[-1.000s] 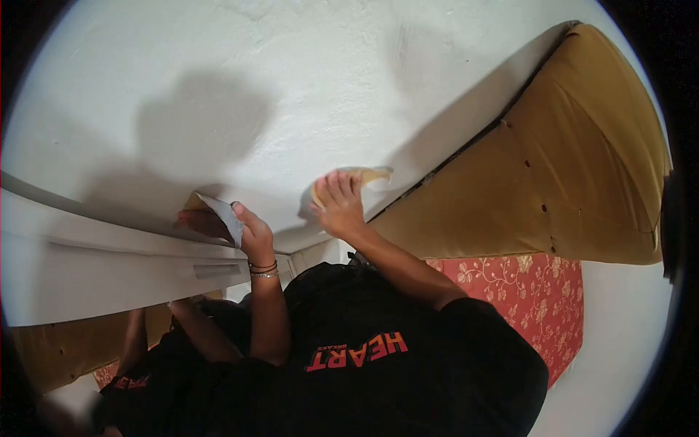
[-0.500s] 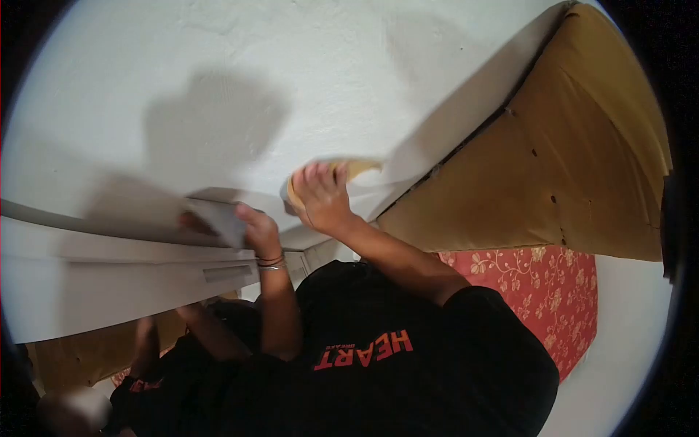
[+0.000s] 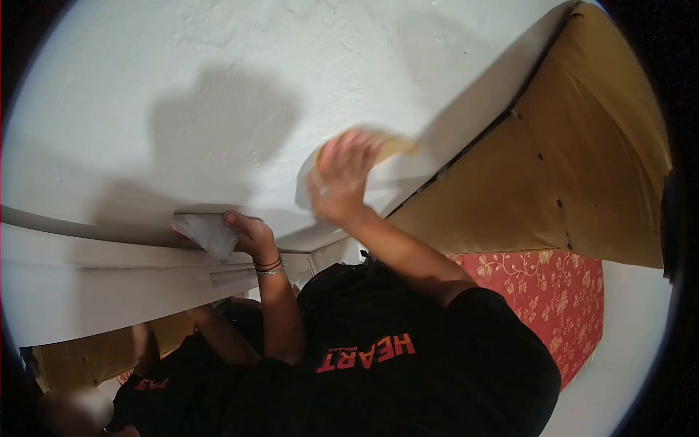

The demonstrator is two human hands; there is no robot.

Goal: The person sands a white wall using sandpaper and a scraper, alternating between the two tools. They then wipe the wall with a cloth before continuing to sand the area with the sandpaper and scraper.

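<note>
My right hand (image 3: 342, 171), smeared by motion, presses a thin yellow cloth (image 3: 397, 144) flat on the white wall (image 3: 349, 65). One end of the cloth sticks out to the right past my fingers. My left hand (image 3: 251, 231), with bracelets at the wrist, grips a grey-white, translucent piece that looks like crumpled plastic (image 3: 207, 231). My thumb lies over its upper edge, and it tapers to a point below. I cannot tell exactly what it is. This hand is close to the white ledge (image 3: 109, 251).
A brown padded panel (image 3: 524, 182) stands slanted against the wall on the right. Below it is a red cover with a floral pattern (image 3: 539, 306). At the lower left, arms and a black shirt (image 3: 156, 393) with red lettering appear as in a mirror.
My right hand has slid the yellow cloth up and to the right along the wall. My left hand has moved slightly down, and the grey-white piece has turned to show more of its face.
</note>
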